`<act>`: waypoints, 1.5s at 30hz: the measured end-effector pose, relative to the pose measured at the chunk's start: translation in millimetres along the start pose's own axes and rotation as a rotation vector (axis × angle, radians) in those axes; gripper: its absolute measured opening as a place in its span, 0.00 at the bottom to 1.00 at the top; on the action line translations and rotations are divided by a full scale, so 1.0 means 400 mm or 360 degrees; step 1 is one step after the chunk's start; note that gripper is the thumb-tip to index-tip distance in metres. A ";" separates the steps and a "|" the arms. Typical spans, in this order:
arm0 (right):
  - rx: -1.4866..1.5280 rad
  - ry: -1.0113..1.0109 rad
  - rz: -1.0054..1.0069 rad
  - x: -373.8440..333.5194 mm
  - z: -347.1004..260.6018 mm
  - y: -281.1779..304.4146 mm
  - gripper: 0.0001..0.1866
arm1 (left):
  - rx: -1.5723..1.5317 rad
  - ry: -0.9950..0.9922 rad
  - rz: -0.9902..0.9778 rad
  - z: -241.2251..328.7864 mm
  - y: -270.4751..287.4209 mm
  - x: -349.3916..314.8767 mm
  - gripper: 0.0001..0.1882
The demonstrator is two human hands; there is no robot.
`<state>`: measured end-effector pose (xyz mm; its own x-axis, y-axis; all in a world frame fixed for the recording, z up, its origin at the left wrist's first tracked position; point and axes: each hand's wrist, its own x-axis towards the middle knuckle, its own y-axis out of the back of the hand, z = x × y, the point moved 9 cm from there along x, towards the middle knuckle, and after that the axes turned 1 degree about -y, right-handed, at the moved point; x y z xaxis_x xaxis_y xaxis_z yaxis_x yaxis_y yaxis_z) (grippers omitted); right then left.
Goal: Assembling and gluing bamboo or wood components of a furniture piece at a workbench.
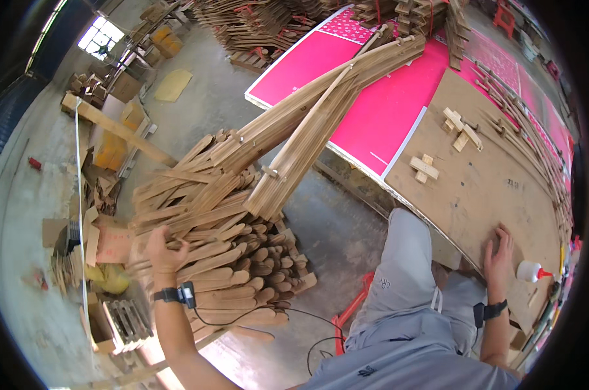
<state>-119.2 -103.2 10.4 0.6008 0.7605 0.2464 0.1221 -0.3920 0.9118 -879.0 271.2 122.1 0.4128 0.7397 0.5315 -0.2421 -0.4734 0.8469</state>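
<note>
At the left, my left hand (167, 251) is over the near side of a large pile of wooden slats (216, 276) with rounded ends. Its fingers are bent and the thumb stands apart from them; no slat shows clearly between them. On the right, my right hand (499, 257) lies with fingers apart on the near edge of a brown board (483, 201) on the table, holding nothing. A white bottle (530, 271) with a red tip is just right of it. Farther up the board are small crossed wooden pieces (424, 168) and a second crossed group (462, 129).
Long bundles of wooden strips (307, 153) reach from the slat pile to the pink tabletop (372, 140). Thin rods (519, 140) line the table's right side. A red stool leg (354, 305) and a black cable (307, 313) are near my legs. Cardboard boxes (112, 244) stand left.
</note>
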 end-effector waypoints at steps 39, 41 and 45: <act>0.0181 0.0066 0.0109 -0.013 0.022 -0.007 0.20 | -0.0279 -0.0186 -0.1915 0.657 -0.479 -0.333 0.40; 0.0176 0.0093 0.0102 -0.009 0.029 -0.018 0.20 | -0.0210 -0.0086 -0.1715 0.587 -0.470 -0.301 0.39; 0.0180 0.0081 0.0123 -0.012 0.023 -0.010 0.20 | -0.0655 0.0223 -0.0838 0.491 -0.382 -0.277 0.29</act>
<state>-115.2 -110.1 2.7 0.5713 0.7500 0.3333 0.1670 -0.5038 0.8475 -715.3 167.6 -69.4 0.4563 0.8896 0.0202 -0.3659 0.1669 0.9156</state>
